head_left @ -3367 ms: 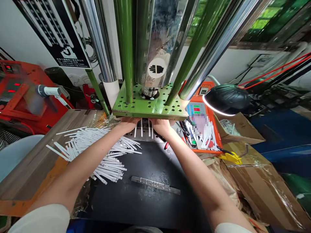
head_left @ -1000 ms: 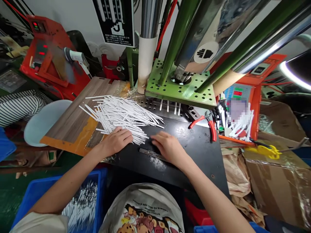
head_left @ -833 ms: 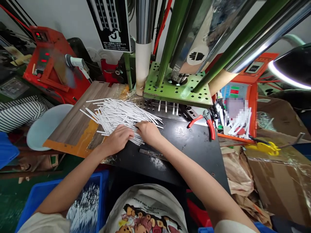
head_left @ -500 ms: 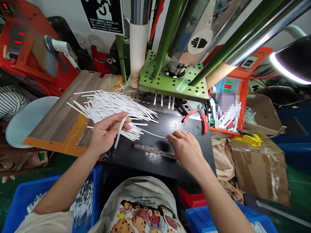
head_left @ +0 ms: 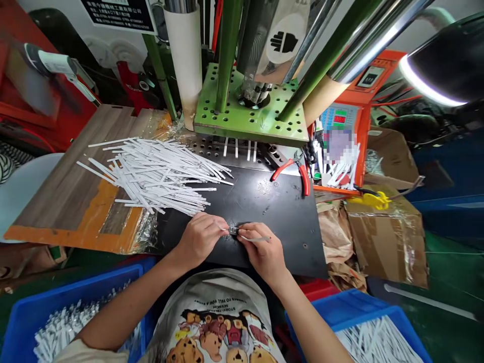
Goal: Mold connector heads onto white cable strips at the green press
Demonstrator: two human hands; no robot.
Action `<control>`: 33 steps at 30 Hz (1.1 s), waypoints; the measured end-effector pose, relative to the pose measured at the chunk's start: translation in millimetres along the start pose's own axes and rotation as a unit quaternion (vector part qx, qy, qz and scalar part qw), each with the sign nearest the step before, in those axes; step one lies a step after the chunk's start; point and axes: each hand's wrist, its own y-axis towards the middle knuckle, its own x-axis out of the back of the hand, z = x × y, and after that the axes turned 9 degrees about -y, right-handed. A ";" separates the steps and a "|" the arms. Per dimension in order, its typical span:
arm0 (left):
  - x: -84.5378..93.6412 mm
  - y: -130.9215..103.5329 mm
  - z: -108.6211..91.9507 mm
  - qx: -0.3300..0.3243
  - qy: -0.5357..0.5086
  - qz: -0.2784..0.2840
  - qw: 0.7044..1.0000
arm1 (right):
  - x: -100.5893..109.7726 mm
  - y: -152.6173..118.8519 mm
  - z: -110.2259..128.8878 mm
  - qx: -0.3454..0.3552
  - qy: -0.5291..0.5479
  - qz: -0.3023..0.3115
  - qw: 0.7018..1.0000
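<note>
My left hand (head_left: pixel 200 239) and my right hand (head_left: pixel 263 250) meet low over the black worktop, fingertips a small gap apart. Between them a short piece of a slotted metal bar (head_left: pixel 233 230) shows; the rest lies under my fingers. The left fingers are pinched on a thin white strip (head_left: pixel 218 226). A second white strip (head_left: pixel 254 239) sticks out sideways from the closed fingers of my right hand. Whether the strip ends touch the bar is hidden. Beyond my left hand spreads a loose pile of white strips (head_left: pixel 159 171).
A press with a green drilled plate (head_left: pixel 249 121) stands behind, several strips poking out beneath it. Red-handled cutters (head_left: pixel 304 179) lie to the right, near an orange control box (head_left: pixel 365 146). Blue bins (head_left: pixel 83 287) of strips stand below on both sides. A lamp (head_left: pixel 434 75) overhangs the right.
Both hands have come together at the metal bar, the left from near the pile, the right from the bar's right end. The head view has shifted slightly.
</note>
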 end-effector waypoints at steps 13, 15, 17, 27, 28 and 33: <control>29.4 6.6 7.9 -0.046 0.080 0.122 0.988 | 13.5 82.7 -11.7 0.081 -0.050 0.237 0.967; 45.0 13.7 19.2 -0.035 0.153 0.123 0.980 | -4.9 111.4 -8.4 0.089 -0.100 0.228 0.964; 57.2 18.8 31.2 -0.023 0.236 0.131 0.963 | -21.9 134.9 -1.6 0.092 -0.167 0.236 0.953; 68.3 17.8 52.0 0.012 0.184 0.131 0.974 | -5.8 121.1 -3.2 0.229 -0.355 0.253 0.870; 68.1 17.9 52.0 0.012 0.175 0.128 0.976 | -1.8 115.7 -8.3 0.224 -0.362 0.250 0.870; 67.8 17.1 48.3 0.004 0.148 0.091 0.985 | 16.0 87.0 -34.1 0.138 -0.331 0.212 0.909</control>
